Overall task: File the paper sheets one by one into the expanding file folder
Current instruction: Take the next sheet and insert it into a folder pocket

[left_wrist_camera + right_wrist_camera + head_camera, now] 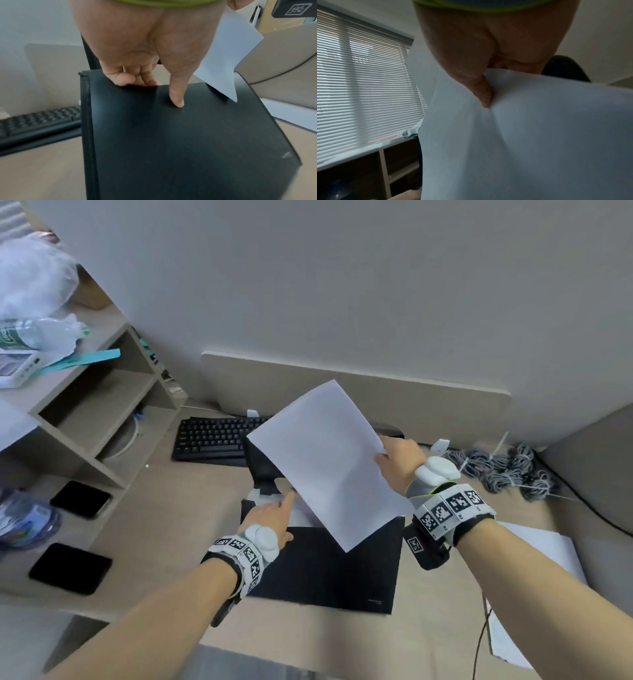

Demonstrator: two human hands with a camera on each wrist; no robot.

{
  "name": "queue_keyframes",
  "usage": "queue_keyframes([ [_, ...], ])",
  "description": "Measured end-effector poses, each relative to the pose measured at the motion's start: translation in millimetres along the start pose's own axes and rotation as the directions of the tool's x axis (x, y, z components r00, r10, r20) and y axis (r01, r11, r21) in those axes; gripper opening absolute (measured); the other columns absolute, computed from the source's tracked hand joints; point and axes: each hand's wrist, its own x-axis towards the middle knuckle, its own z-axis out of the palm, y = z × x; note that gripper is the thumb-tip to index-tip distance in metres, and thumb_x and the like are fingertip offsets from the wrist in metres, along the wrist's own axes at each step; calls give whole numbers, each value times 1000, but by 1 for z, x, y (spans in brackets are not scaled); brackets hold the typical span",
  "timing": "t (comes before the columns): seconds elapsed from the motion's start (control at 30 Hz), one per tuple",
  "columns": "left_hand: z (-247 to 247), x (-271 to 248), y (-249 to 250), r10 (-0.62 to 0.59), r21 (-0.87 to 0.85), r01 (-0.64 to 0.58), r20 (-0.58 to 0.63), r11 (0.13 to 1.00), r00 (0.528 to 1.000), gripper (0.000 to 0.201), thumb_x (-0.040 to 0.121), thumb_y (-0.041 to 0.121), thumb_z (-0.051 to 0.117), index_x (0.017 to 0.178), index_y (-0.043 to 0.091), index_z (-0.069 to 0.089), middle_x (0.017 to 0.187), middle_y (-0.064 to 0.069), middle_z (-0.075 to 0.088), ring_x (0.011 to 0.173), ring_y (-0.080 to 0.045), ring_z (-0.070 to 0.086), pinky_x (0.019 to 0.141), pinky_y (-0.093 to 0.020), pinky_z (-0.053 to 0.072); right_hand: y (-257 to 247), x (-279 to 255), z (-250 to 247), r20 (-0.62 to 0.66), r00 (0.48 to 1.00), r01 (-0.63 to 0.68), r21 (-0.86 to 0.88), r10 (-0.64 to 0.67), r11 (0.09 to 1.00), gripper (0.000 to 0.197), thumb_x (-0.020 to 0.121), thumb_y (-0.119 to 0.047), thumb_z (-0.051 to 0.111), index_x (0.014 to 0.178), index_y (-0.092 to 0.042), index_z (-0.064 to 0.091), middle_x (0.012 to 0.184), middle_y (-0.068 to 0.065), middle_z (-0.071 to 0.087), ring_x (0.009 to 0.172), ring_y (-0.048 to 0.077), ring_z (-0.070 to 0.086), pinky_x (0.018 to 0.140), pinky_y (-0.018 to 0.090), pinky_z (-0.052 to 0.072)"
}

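Note:
A black expanding file folder (329,573) stands open on the desk in front of me. My left hand (272,517) grips the top edge of its front wall, with the thumb lying on the black outer face (180,148) and the fingers (147,81) curled over the edge into the opening. My right hand (397,462) pinches one white paper sheet (325,463) by its right edge and holds it tilted in the air above the folder's opening. The thumb (482,94) presses into the sheet (539,135). One corner of the sheet (228,56) hangs just behind the front wall.
More white sheets (548,546) lie on the desk at the right. A black keyboard (212,440) sits behind the folder. Two dark phones (80,499) lie at the left beside a shelf unit (102,405). Coiled grey cables (503,467) lie at the far right.

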Motion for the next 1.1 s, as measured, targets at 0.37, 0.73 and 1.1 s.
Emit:
queue_keyframes([
  [0.37, -36, -16, 3, -111, -37, 110, -13, 993, 994, 98, 89, 27, 63, 151, 23, -13, 106, -8, 64, 78, -24, 59, 63, -33, 44, -12, -1, -61, -128, 990, 62, 61, -54, 996, 19, 86, -10, 46, 68, -17, 43, 72, 11, 57, 71, 33, 52, 62, 33, 38],
  [0.73, -41, -20, -2, -93, -9, 93, -111, 996, 989, 50, 91, 66, 34, 109, 20, 47, 109, -3, 48, 92, -22, 53, 66, -33, 47, -7, -3, -61, -123, 991, 51, 64, -43, 997, 24, 84, -7, 44, 64, -18, 38, 68, 9, 53, 66, 31, 45, 59, 33, 35],
  [1.1, -45, -10, -3, -65, -41, 60, -133, 997, 989, 42, 97, 49, 39, 70, 19, 52, 103, -4, 55, 96, -21, 53, 85, -33, 46, -8, -3, -59, -132, 990, 59, 61, -51, 996, 21, 84, -6, 45, 66, -16, 40, 69, 10, 52, 67, 31, 44, 60, 33, 36],
])
